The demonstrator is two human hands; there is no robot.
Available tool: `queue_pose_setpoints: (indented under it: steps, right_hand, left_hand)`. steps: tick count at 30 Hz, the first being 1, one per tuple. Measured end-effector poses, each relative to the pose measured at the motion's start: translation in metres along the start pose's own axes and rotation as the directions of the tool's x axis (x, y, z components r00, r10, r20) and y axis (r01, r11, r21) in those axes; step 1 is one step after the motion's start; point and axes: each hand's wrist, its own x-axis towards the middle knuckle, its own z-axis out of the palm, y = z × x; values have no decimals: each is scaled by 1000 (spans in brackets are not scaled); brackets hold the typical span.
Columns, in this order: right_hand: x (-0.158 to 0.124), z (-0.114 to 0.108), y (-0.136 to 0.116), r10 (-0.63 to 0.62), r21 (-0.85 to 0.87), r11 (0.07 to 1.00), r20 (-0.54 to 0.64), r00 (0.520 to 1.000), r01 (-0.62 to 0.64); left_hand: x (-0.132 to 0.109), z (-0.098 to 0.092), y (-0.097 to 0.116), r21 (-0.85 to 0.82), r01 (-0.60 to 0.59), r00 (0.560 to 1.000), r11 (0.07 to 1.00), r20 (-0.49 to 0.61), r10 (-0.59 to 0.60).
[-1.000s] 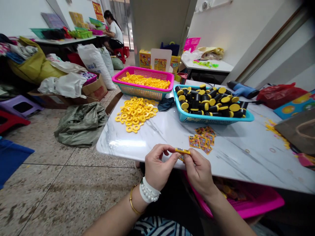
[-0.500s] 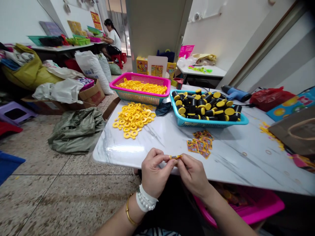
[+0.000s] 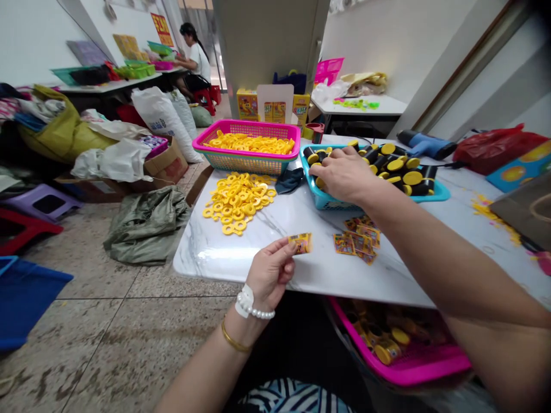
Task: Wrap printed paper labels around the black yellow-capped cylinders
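My left hand [image 3: 273, 269] is closed, pinching a small printed yellow-orange plastic label [image 3: 301, 243] between thumb and fingers above the table's front edge. My right hand [image 3: 342, 175] reaches into the teal basket [image 3: 327, 202], its fingers bent down over black canisters with yellow lids [image 3: 394, 163]. Its fingertips are partly hidden there, so whether it grips a canister I cannot tell. Between the basket and my left hand lies a small pile of similar printed labels [image 3: 359, 241] on the marbled table [image 3: 258, 258].
Yellow ring-shaped pieces [image 3: 239, 201] are heaped at the table's left, in front of a pink-rimmed basket [image 3: 206, 146] full of them. A dark cloth [image 3: 288, 181] sits between the baskets. A blue heat gun [image 3: 426, 143] lies at right. Below the table is a pink basket [image 3: 413, 373] with canisters.
My right hand has left the label and moved forward into the teal basket. My left hand still holds the label, now lying flatter and more visible. The view has shifted slightly.
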Motion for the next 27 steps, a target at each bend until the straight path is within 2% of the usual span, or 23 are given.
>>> queue_pose_setpoints:
  steps: [3,5,7,8,9,10,12,13,14,15,17,20,22,25,26,27]
  right_hand:
    - [-2,-4,10,-53,-72,996,-16,998,52]
    - [-17,-14,9,-15,-41,999,-121,993,10]
    - [-39,-26,-3,137,179,980,-269,953,-90]
    - [-52,-32,-12,251,363,922,-306,918,-132]
    - [-65,-36,-23,363,565,808,-254,897,-167]
    - [-77,-40,-35,428,739,647,-147,892,-188]
    - [-97,-43,-57,428,914,322,91,899,-246]
    - [-105,-42,-66,407,938,211,173,897,-276]
    - [-110,-41,-73,396,942,147,225,890,-303]
    - [-113,-39,-77,399,939,122,252,882,-323]
    - [-117,-35,-80,410,924,138,275,870,-358]
    - [-118,-34,-75,438,882,248,267,858,-401]
    - [-117,-36,-72,470,826,386,207,858,-411]
    - [-114,-40,-71,469,704,612,44,882,-360]
    - [-113,-41,-70,461,689,638,15,887,-344]
    - [-112,-40,-70,459,704,627,12,889,-333]
  left_hand:
    - [6,1,9,-110,35,999,993,28,-32]
    - [12,1,12,-147,49,999,988,29,-45]
    - [18,1,13,-167,60,998,984,30,-56]
    - [21,2,13,-173,64,998,983,33,-59]
    - [24,3,13,-178,63,998,982,33,-58]
    - [26,5,13,-182,59,998,981,34,-54]
    - [30,9,12,-180,47,999,982,35,-42]
    - [31,12,12,-175,41,999,984,36,-35]
    - [31,15,12,-168,37,999,985,40,-31]
    - [32,18,12,-162,35,999,986,44,-28]
    - [32,24,12,-153,37,998,988,53,-29]
    - [33,30,11,-154,56,995,986,88,-43]
    - [35,34,11,-160,77,992,984,109,-60]
    - [42,39,13,-142,87,991,986,117,-70]
    - [44,42,15,-128,79,991,989,115,-65]
    - [47,44,16,-115,66,992,991,113,-53]
